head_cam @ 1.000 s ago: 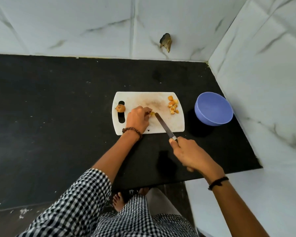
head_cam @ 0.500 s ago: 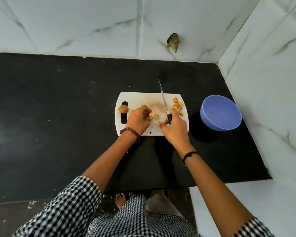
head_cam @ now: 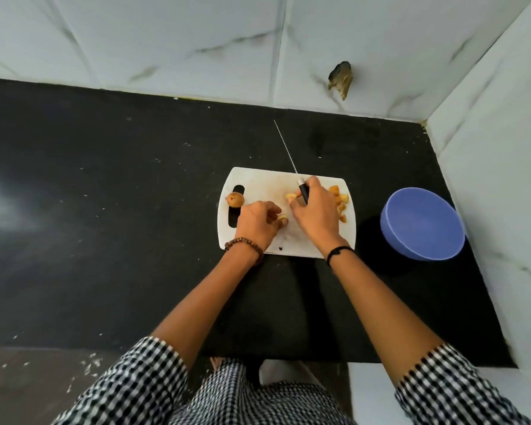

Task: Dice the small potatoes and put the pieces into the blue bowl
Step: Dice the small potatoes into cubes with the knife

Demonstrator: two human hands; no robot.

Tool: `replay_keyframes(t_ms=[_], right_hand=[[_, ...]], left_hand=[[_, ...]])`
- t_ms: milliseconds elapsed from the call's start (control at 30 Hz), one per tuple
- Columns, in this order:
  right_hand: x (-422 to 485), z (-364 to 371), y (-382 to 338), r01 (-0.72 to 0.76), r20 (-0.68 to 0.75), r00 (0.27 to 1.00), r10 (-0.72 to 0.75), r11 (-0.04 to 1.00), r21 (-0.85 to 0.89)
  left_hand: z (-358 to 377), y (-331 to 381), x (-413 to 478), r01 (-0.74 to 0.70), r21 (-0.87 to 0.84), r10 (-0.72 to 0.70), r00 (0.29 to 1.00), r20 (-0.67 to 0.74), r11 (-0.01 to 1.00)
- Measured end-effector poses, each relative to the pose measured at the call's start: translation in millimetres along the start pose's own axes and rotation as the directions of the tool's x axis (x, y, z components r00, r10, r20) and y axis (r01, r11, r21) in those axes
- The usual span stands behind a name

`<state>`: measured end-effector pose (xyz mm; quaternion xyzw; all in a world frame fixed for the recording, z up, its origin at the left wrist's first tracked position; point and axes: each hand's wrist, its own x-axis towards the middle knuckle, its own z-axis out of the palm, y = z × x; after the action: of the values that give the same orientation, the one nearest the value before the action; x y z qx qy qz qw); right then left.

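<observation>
Right hand [head_cam: 314, 213] is wrapped round the knife [head_cam: 303, 193] handle, blade pointing away; left hand [head_cam: 258, 220] pinches a potato piece [head_cam: 282, 216] on the white cutting board [head_cam: 258, 182]. One whole potato [head_cam: 235, 200] sits by the board's slot, the diced pile [head_cam: 341, 204] at its right edge. One blue bowl [head_cam: 423, 222] stands to the right on the black counter [head_cam: 105, 210], in a marble-tiled corner

Both forearms reached across the near edge of the counter [head_cam: 105, 240], hands almost touching. The left hand [head_cam: 258, 223] was curled, pinching a potato piece [head_cam: 282, 216]; the right hand [head_cam: 316, 214] gripped the knife [head_cam: 303, 195] by its handle, blade pointing away.
</observation>
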<state>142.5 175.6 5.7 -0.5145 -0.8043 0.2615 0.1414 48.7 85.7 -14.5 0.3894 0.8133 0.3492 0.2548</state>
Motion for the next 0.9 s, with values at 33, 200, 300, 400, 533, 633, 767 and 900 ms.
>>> replay_keyframes(t_ms=[33, 200, 300, 400, 533, 633, 767, 900], right_hand=[[7, 1, -3, 0.015, 0.003, 1.0, -0.015, 1.0, -0.001], [31, 10, -4, 0.053, 0.051, 0.997, -0.054, 0.998, 0.02], [32, 8, 2, 0.043, 0.058, 0.997, -0.045, 0.998, 0.037], [23, 2, 13, -0.011, 0.005, 1.0, 0.011, 0.997, 0.072], [-6, -8, 25, -0.073, -0.024, 0.997, 0.077, 0.989, 0.129], [-38, -16, 26, -0.123, 0.0, 0.992, 0.124, 0.979, 0.166], [-77, -16, 25, -0.208, 0.082, 0.978, 0.193, 0.946, 0.25], [-98, -9, 23, -0.242, 0.113, 0.969, 0.219, 0.935, 0.26]], left_hand=[[0, 0, 1, 0.006, 0.005, -0.006, 1.0, 0.003, 1.0], [-2, 3, 3, 0.033, -0.044, -0.031, 0.999, 0.044, 0.998], [-3, 3, 3, 0.003, -0.053, 0.002, 0.996, 0.088, 0.999], [-4, 5, 3, -0.055, -0.081, 0.061, 0.996, 0.071, 0.995], [2, 2, 1, -0.181, -0.038, 0.182, 0.983, 0.022, 0.983], [5, -3, -2, -0.203, 0.016, 0.202, 0.979, 0.027, 0.979], [2, -6, -3, -0.181, 0.01, 0.18, 0.983, 0.04, 0.983], [-1, -6, 0, -0.186, 0.051, 0.183, 0.981, 0.061, 0.981]])
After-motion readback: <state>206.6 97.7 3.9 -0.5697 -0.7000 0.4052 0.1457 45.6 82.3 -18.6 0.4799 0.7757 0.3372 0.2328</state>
